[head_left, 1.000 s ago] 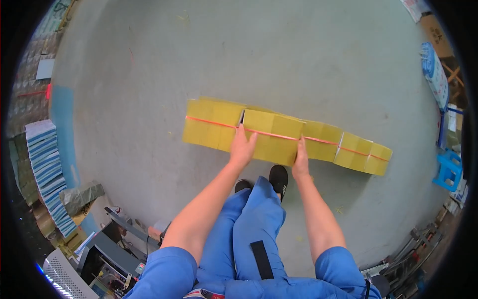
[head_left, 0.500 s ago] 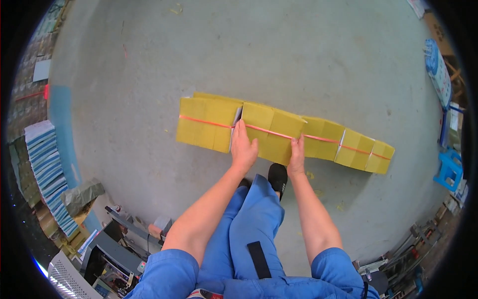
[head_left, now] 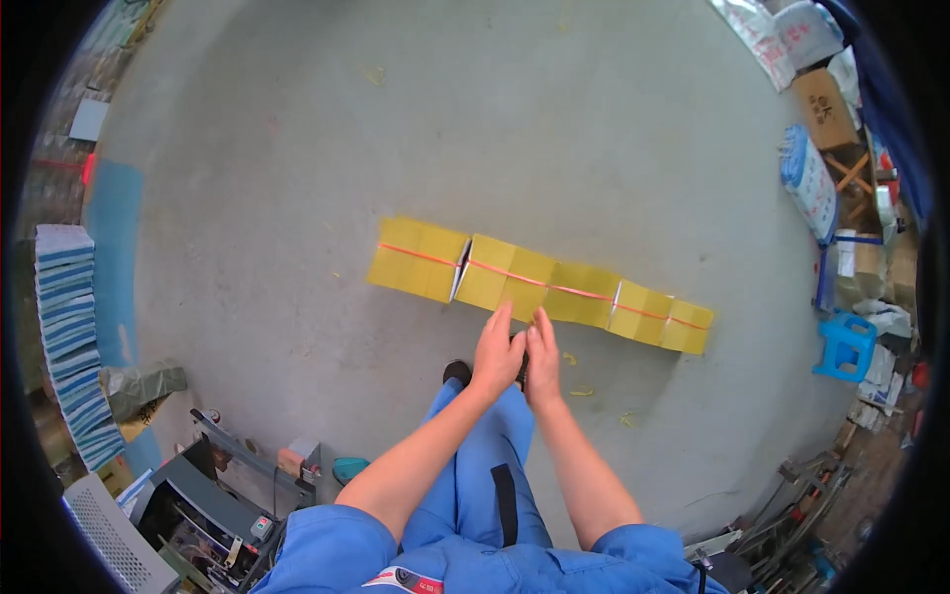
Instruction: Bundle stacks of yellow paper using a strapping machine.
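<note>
Yellow bundle (head_left: 569,275): long row of folded yellow pieces on the grey floor (head_left: 297,178), ahead of the feet; slants down to the right, narrower at that end; pale gaps between some sections.
Strap (head_left: 542,284): thin, orange-red, running lengthwise across the row.
Left hand (head_left: 496,351): nothing seen in it; fingers straight and close together, tips over the bundle's near edge in view. Contact: cannot tell.
Right hand (head_left: 541,358): likewise nothing seen in it; fingers extended, just beside the left, palms roughly facing, narrow gap between. Contact with bundle: cannot tell.
Scraps (head_left: 582,392): small yellow bits on floor, right of the hands.
Wearer: blue trousers (head_left: 470,495), dark shoe (head_left: 457,371) below the bundle.
Left side: leaning stack of blue-and-white pieces (head_left: 71,346); dark grey machine (head_left: 213,495) lower down.
Right side: brown carton (head_left: 826,109), blue-and-white sack (head_left: 811,183), blue stool (head_left: 844,345), all well apart from the bundle.
</note>
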Tool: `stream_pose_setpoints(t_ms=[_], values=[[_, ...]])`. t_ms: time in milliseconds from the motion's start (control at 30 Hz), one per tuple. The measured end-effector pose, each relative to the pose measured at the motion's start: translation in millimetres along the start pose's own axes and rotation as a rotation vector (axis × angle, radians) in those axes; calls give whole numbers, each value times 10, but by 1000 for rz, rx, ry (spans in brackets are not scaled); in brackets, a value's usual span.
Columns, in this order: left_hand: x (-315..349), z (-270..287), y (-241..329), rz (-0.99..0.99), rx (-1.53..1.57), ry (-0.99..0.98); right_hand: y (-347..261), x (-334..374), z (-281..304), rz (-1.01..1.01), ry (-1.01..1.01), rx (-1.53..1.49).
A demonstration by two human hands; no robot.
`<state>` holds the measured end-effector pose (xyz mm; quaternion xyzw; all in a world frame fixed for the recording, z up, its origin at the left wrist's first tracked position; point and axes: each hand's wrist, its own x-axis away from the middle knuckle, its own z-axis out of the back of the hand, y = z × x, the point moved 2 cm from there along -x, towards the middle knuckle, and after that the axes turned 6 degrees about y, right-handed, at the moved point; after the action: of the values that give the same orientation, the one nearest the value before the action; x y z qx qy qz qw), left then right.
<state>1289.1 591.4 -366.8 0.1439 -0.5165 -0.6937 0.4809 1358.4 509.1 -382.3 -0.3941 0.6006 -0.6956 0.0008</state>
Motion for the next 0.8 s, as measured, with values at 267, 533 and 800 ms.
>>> stream_pose_setpoints(t_ms=[267,533,800], values=[[1785,2213,1481,132,532,318,-2190,2081,-98,180,-156,33],[3798,3572,2466,27,706,877,-3209,3369,-870,426,-894,154],[6336,3560,2206,-27,674,1679,-2664,5327,-1783,454,-1585,238]])
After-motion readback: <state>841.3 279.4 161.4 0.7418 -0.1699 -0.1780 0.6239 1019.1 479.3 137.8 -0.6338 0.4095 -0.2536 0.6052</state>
